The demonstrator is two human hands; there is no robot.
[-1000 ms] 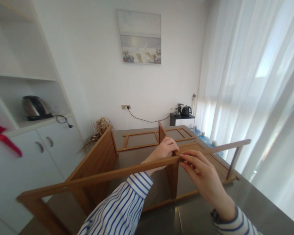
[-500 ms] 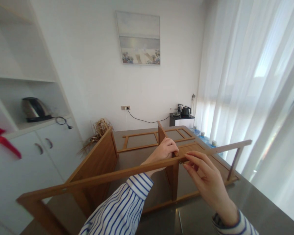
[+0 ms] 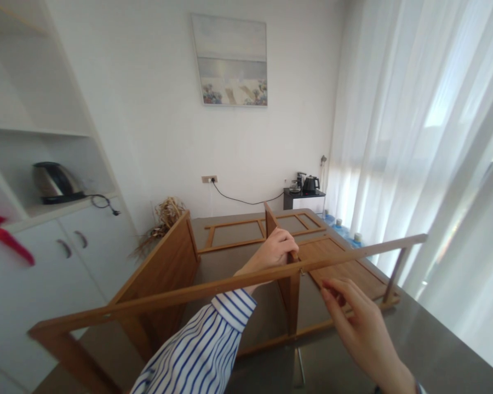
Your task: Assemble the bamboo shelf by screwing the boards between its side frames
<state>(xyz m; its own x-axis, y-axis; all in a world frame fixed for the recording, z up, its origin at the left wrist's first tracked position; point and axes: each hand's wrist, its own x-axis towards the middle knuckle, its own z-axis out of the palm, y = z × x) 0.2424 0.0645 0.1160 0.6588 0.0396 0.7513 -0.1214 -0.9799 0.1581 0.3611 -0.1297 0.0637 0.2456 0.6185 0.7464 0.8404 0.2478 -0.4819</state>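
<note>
A wooden furniture frame [image 3: 213, 286] stands on the table, its long rail running across in front of me. My left hand [image 3: 276, 249] reaches behind this rail, its fingers wrapped over the top of an upright wooden board [image 3: 290, 306] that meets the rail near the middle. A small metal fastener [image 3: 302, 272] pokes out from the underside of the rail at that joint. Below and to the right, apart from the rail, is my right hand [image 3: 353, 314], thumb and forefinger pinched together. Whatever lies between those fingertips, if anything, is too small to make out.
A wooden side panel [image 3: 160, 262] stands at left. A slatted wooden frame [image 3: 234, 242] and a flat panel lie farther back. A thin metal rod [image 3: 301, 366] rests on the table [image 3: 431, 350] near me. Water bottles [image 3: 340, 227] stand by the curtain.
My right hand has moved away from the fastener at the joint, down and to the right. My left hand keeps its grip on the upright board.
</note>
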